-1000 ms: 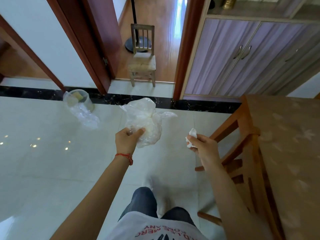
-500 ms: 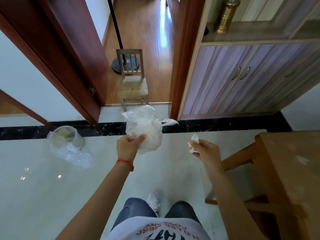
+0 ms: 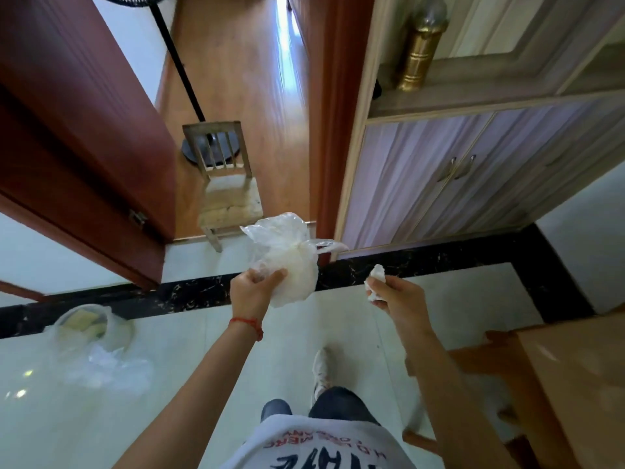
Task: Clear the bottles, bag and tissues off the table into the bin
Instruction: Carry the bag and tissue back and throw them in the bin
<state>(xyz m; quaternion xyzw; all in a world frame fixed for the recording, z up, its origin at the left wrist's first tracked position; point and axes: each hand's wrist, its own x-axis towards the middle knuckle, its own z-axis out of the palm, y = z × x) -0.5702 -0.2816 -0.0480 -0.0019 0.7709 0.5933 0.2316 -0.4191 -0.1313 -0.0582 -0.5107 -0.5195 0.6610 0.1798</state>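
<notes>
The left hand (image 3: 254, 292) grips a plastic bag (image 3: 287, 262). The right hand (image 3: 399, 299) pinches a crumpled tissue (image 3: 375, 282). The bin (image 3: 88, 328) stands on the floor, left.

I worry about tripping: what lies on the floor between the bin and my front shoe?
Head view: only bare pale floor tile between the bin, its clear liner spilling beside it, and the shoe.

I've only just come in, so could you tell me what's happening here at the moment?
A person is carrying rubbish across the tiled floor. The left hand grips a crumpled clear plastic bag, and the right hand pinches a wad of white tissue. The lined bin stands on the floor ahead to the left, and neither item is over it yet. A corner of the wooden table shows at the right.
</notes>
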